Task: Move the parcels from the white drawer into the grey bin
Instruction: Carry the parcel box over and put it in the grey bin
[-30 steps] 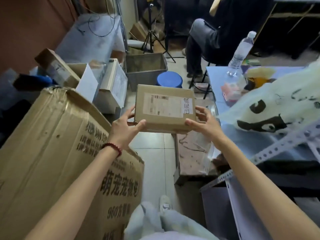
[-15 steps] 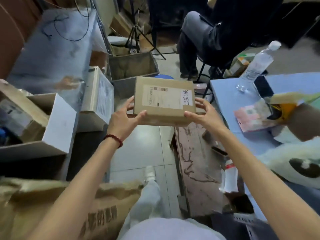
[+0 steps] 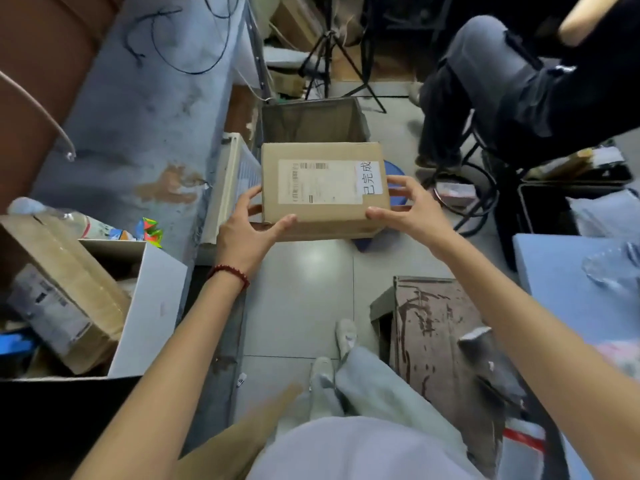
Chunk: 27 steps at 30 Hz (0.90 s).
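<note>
A person holds 1 brown cardboard parcel [image 3: 323, 188] out in front of the body, label side up, with both arms stretched forward. The left hand [image 3: 247, 233] grips the parcel's near left corner, thumb lying across the top edge and fingers tucked under the left side; a red bead bracelet [image 3: 229, 273] circles that wrist. The right hand [image 3: 410, 209] clasps the right end, its thumb on the near edge and fingers curled round the far right side. A white shipping label [image 3: 320, 181] with barcodes covers much of the top face, and a smaller white sticker with printed characters overlaps its right end. The parcel hangs in the air above the tiled floor, its far edge overlapping the near rim of the grey bin [image 3: 311, 121], which stands on the floor just beyond. At the lower left, the white drawer [image 3: 149, 306] holds another brown parcel [image 3: 65, 296], tilted against its side. A seated person's legs [image 3: 464, 88] show at the upper right.
</note>
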Motion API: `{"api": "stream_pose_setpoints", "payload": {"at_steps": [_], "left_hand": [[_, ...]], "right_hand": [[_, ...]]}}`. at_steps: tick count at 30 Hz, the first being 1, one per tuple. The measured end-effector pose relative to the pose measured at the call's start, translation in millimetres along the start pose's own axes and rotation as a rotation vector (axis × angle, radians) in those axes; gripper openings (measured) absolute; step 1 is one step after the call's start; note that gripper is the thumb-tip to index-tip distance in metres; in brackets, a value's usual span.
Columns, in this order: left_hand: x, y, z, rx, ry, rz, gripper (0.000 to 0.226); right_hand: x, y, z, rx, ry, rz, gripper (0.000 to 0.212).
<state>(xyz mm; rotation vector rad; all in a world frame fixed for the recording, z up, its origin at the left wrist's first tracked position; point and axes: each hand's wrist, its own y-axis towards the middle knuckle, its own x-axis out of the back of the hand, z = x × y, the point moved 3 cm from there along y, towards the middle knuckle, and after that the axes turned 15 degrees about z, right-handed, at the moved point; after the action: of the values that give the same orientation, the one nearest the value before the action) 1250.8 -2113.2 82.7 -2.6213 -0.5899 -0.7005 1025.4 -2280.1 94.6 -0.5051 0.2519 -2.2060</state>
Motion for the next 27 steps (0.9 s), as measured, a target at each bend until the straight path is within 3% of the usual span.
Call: {"api": "stream_pose_setpoints", "payload": {"at_steps": [11, 15, 27], "left_hand": [[3, 149, -7, 0.183, -0.090, -0.075, 0.084], [9, 184, -21, 0.232, -0.132, -0.193, 0.082], [56, 219, 7, 0.451, -0.268, -0.394, 0.077]], "right_hand": [[66, 195, 28, 0.042, -0.082, 0.259, 0.068], [83, 257, 55, 0.083, -0.113, 0.354, 0.067], [30, 399, 116, 0.193, -0.380, 0.664, 0.066]]}}
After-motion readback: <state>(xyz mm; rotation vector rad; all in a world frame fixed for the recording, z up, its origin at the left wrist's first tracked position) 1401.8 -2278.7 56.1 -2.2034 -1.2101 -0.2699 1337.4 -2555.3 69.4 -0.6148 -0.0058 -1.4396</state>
